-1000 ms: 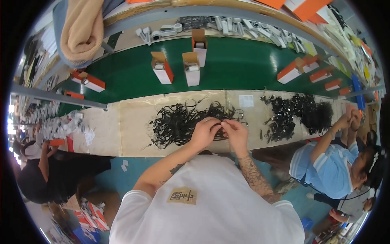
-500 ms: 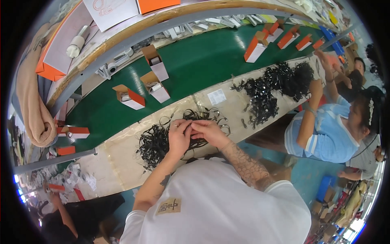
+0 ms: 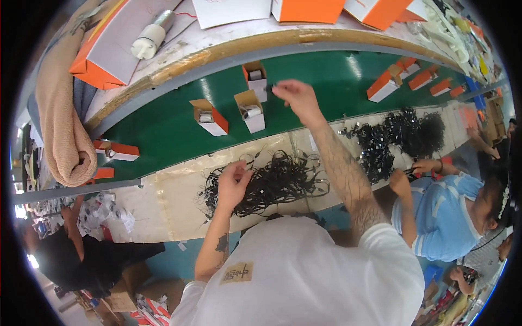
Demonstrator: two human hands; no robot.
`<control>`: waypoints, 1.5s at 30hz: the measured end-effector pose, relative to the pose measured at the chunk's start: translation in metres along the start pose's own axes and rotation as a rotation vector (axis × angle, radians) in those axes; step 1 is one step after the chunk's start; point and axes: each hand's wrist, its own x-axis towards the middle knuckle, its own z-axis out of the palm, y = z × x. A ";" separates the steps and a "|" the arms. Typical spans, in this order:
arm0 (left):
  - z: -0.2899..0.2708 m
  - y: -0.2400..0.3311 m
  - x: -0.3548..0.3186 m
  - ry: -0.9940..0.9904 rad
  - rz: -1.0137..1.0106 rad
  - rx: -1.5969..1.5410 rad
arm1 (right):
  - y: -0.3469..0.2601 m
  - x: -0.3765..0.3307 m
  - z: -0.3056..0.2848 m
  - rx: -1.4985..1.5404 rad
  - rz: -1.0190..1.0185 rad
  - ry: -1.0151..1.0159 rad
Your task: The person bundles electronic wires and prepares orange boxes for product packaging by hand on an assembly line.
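Your right hand's nearly closed, pinching a small black piece by the far carton, your left hand half-curling (holding anything? can't tell) over black cables probably sitting near for easy reach.

Right hand over the green surface, holding a small black piece – near an open box, left hand at the black cable heap, fingers curled.

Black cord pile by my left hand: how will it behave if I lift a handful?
The black cord pile will probably be floppy, as its thin strands curl into loose loops. Neighbouring cords may drag along, since loops overlap. Each cord looks light, being so thin.
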 end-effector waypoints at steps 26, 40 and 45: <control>0.008 -0.100 0.014 -0.228 -0.106 0.217 | 0.045 0.102 -0.015 -0.944 -0.754 0.236; 0.065 -0.133 0.044 -0.009 0.033 0.856 | 0.210 -0.222 -0.158 -1.289 0.576 0.659; 0.058 -0.131 0.052 -0.208 -0.110 0.790 | 0.249 -0.218 -0.198 -1.149 0.186 0.494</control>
